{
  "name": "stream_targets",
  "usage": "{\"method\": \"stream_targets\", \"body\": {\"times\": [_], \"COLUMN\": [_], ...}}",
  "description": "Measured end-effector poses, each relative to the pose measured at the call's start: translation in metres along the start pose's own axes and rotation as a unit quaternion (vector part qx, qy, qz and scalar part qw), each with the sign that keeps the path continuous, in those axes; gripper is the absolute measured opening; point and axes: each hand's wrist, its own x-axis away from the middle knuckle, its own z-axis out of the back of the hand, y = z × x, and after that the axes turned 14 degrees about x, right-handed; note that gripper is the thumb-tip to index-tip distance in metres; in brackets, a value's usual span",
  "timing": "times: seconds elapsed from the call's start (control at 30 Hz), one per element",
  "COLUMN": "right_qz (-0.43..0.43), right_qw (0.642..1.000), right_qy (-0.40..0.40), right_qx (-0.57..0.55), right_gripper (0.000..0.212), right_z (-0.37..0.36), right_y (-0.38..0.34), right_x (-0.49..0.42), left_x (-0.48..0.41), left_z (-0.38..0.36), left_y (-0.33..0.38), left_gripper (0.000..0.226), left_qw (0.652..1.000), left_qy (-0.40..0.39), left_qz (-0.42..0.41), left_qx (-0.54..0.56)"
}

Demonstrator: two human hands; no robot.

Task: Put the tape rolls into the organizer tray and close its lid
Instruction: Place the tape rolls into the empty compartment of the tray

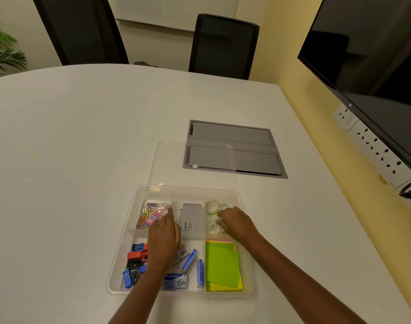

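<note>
**Tape rolls in the tray, lid still off**

The clear organizer tray (120, 260) holds green sticky notes (222, 265) near right, staple boxes (175, 280) in the middle and sharpeners (135, 265) near left. The left hand (163, 242) lies flat and open, holding nothing. The right hand (238, 224), fingers curled, touches the clear tape rolls (211, 208) in the far-right compartment; its grip I cannot tell. Paper clips (149, 216) fill the far left. The lid (191, 164) lies beyond the tray.

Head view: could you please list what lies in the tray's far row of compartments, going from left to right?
Paper clips → grey box → tape rolls, with the right hand on them.
</note>
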Motion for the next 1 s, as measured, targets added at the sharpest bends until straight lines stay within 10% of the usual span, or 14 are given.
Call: {"method": "stream_targets", "body": {"times": [1.0], "right_qz": [0.084], "right_qw": [0.994], "right_qy": [-0.060], "right_qx": [0.037], "right_gripper": [0.036], "right_z": [0.007], "right_y": [0.008], "right_x": [-0.012], "left_x": [0.001], "left_z": [0.000], "left_y": [0.001], "left_gripper": [0.047], "left_qw": [1.000], "left_qy": [0.017], "left_qz": [-0.008], "left_qx": [0.019]}}
